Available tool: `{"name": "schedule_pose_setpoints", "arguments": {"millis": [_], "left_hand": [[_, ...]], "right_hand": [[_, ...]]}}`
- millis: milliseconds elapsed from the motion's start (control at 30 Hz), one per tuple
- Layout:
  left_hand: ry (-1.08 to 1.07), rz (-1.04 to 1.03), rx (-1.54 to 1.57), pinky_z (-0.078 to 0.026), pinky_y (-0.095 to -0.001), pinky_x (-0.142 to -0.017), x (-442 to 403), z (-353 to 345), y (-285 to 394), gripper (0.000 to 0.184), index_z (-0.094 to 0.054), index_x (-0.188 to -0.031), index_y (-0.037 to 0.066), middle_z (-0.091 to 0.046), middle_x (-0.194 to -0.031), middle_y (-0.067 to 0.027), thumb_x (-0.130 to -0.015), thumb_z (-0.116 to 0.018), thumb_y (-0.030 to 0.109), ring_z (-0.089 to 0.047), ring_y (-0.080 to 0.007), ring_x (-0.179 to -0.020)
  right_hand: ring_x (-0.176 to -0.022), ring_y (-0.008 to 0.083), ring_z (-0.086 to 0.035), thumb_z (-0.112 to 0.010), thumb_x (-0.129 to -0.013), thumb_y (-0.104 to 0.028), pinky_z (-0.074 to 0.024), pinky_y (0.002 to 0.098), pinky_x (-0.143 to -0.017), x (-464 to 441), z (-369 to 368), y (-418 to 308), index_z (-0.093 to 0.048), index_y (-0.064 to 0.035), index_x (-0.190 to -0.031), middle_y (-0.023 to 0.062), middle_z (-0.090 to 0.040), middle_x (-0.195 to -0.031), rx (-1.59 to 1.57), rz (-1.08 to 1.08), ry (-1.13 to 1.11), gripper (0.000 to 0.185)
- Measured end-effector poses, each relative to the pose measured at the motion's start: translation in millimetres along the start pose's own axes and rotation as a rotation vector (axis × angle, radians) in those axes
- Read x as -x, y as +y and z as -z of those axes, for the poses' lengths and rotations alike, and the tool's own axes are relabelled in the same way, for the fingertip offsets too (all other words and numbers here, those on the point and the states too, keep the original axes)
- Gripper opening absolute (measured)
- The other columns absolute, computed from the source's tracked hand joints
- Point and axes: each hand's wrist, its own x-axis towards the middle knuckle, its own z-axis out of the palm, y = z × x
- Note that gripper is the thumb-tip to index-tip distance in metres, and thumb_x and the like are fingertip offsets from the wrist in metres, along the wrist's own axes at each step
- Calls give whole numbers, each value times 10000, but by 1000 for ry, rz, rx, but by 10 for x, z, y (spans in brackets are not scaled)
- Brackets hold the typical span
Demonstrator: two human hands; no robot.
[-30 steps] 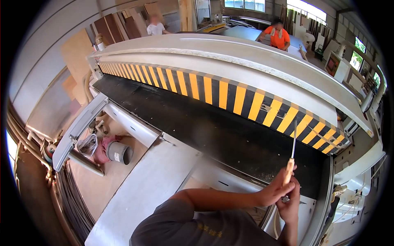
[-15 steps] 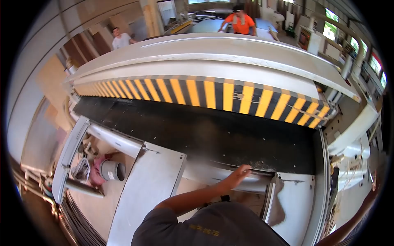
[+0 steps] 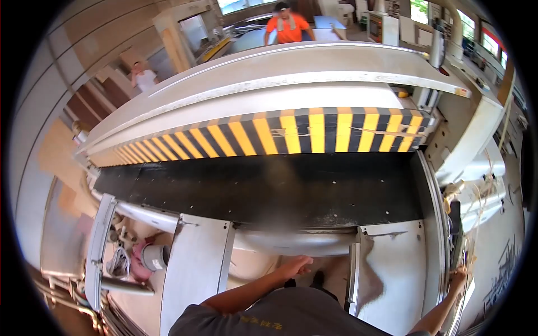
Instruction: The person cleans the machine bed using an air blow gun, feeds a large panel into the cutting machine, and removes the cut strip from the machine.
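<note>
My left hand [image 3: 297, 266] hangs over the gap between two pale metal plates, its fingers curled and nothing visible in them. It is near the front edge of a long black machine bed [image 3: 286, 187], apart from it. At the right side my right hand [image 3: 458, 274] is beside the machine's side rail [image 3: 432, 218], close to hanging cords [image 3: 477, 215]. Its fingers are bent around something too small to make out. Above the bed runs a beam [image 3: 316, 130] with yellow and black stripes. The wooden-handled tool cannot be made out.
A pale plate [image 3: 196, 263] stands left of the gap and a stained one [image 3: 400, 269] right of it. A grey bucket [image 3: 155, 257] is on the floor at left. Beyond the machine are a person in orange [image 3: 288, 28] and one in white [image 3: 145, 78].
My hands have separated from around the wooden-handled tool. The left has moved left and down; the right went out to the far right, then back beside the rail. The view has swung right.
</note>
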Motion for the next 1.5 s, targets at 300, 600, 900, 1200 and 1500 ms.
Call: {"name": "schedule_pose_setpoints", "arguments": {"millis": [300, 600, 900, 1200, 1500], "left_hand": [[43, -92, 131, -504, -376, -987, 85, 14, -201, 521, -592, -1431, 84, -668, -1384, -62, -1132, -499, 500, -686, -198, -1136], [-37, -336, -132, -536, -389, -1051, 527, 111, -426, 416, -650, -1380, 77, -719, -1250, -94, -1167, -466, 382, -699, -240, -1129], [42, -131, 145, -539, -387, -988, 1107, 248, -708, 489, -568, -1431, 50, -685, -1415, -124, -1192, -376, 431, -681, -246, -1146], [-82, -80, 242, -520, -407, -1020, 1411, 417, -1704, 508, -586, -1425, 54, -695, -1365, -123, -1174, -418, 463, -667, -247, -1152], [672, -620, -223, -481, -395, -1076, 2713, 933, -2210, 376, -643, -1375, 12, -666, -1335, -109, -1136, -540, 283, -624, -238, -1224]], "right_hand": [[-827, 257, -681, -557, -998, -31, -570, 401, -746, -231, 108, 164, -708, -54, -1049, 91, -706, -904, 246, 180, -294, 161], [-1367, 329, -600, -574, -1083, -118, -486, 484, -1093, 235, 49, 604, -522, -63, -1579, 176, -598, -1526, 625, 689, -102, 502], [-1291, 469, -654, -702, -959, -201, -520, 533, -1094, 1933, 559, -1194, -499, -95, -1568, 289, -651, -1445, 157, -7, 299, 651], [-1483, 442, -493, -672, -1049, -495, -425, 509, -1232, 4927, -124, -2242, -487, -57, -1592, 240, -502, -1631, 196, 243, -351, 722], [-1542, 417, -421, -694, -977, -261, -404, 494, -1242, 6097, 66, -2758, -285, -67, -1691, 241, -281, -1758, 278, 459, -422, 846]]}}
